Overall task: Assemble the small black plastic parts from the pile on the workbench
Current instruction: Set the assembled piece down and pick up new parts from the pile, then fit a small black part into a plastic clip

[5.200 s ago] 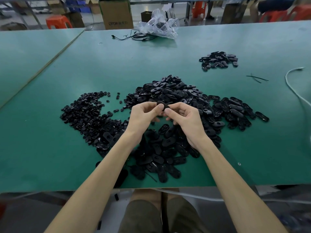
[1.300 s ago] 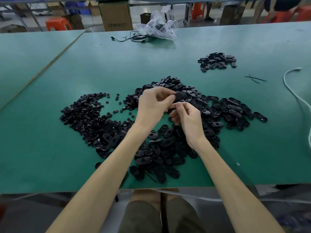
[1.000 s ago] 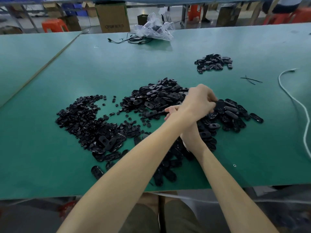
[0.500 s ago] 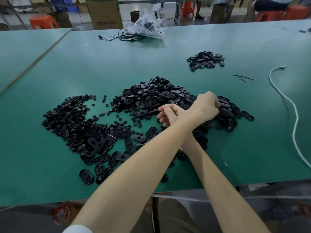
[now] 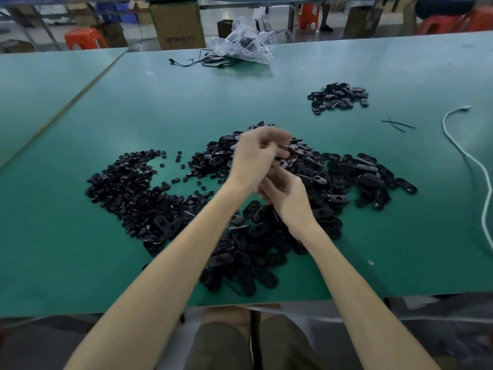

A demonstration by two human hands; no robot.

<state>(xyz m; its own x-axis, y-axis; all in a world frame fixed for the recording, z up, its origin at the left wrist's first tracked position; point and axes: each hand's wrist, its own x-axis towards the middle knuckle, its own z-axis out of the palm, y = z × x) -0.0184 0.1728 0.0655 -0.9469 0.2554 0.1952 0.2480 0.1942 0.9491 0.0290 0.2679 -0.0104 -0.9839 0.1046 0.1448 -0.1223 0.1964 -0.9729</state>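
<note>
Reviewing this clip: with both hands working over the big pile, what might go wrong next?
The left hand crosses above the right hand, hiding the work, so a misfit might go unnoticed. A dropped piece would vanish into the main pile. Parts near the workbench edge could get swept off.

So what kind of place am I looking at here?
Probably a factory assembly floor: a long green workbench heaped with a pile of black plastic parts, cardboard cartons and orange plastic stools behind it.

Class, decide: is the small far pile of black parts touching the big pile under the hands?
Apart. The head view shows bare green workbench plainly separating the small far pile from the big pile.
</note>
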